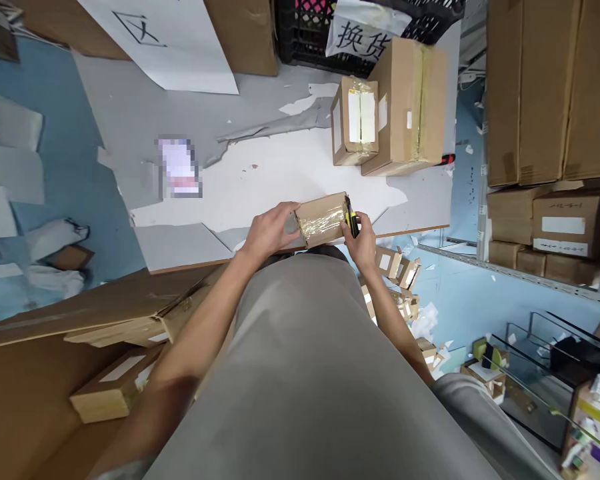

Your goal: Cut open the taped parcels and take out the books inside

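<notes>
Along the six o'clock edge of the table point(173, 247), I have the left hand point(270, 230) gripping the taped box point(323, 220) at nine o'clock, the right hand point(363, 244) clasping a yellow-and-black tool point(353, 225) at three; I judge this tool-work, calling for a steady hold.

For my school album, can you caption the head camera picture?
Left hand holds a taped box; right hand holds a yellow-black tool.

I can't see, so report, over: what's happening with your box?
Left grip on taped box, left end. Right grip holds black-and-yellow tool at other end. Bigger box farther back, out of the way.
</notes>
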`<state>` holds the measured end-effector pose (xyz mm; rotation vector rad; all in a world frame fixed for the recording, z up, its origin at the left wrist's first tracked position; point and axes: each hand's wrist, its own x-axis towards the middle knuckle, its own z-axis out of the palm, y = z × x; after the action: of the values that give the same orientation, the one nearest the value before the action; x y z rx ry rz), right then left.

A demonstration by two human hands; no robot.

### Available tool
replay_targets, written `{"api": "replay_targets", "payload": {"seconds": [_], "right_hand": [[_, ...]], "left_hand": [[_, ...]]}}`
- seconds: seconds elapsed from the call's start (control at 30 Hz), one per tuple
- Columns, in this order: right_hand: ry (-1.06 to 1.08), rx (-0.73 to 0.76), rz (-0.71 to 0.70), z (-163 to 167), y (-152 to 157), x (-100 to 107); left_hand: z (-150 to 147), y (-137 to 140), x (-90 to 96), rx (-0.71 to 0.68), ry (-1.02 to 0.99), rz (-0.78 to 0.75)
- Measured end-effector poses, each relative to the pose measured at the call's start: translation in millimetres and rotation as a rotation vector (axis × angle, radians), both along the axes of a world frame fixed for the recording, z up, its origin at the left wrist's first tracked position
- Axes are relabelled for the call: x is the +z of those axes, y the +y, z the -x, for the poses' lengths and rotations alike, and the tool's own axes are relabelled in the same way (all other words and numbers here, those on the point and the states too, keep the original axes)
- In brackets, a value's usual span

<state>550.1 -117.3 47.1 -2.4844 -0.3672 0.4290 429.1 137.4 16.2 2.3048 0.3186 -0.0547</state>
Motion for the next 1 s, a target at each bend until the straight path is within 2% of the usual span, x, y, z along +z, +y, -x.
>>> {"api": "replay_targets", "payload": {"seconds": [0.23, 0.4, 0.53, 0.63, 0.7, 0.87, 1.0], "right_hand": [[-0.005, 0.026, -0.022, -4, 1, -10], [0.025, 0.059, -0.032, -2, 0, -12], [0.089, 0.117, -0.032, -9, -2, -3], [0.159, 0.176, 0.001, -18, -9, 10], [0.202, 0.186, 0.028, -24, -14, 18], [0.276, 0.234, 0.071, -33, -24, 34], [0.282, 0.319, 0.108, -37, -23, 45]], "left_hand": [[4, -7, 9.0, 0.129, -0.01, 0.147], [8, 2, 13.1, 0.2, 0.066, 0.235], [8, 5, 14.9, 0.202, 0.085, 0.382], [5, -6, 17.7, 0.252, 0.083, 0.441], [0, -20, 19.3, 0.326, 0.069, 0.411], [-20, -62, 14.6, 0.411, 0.005, 0.162], [-28, -75, 2.4, 0.446, -0.038, 0.111]]}}
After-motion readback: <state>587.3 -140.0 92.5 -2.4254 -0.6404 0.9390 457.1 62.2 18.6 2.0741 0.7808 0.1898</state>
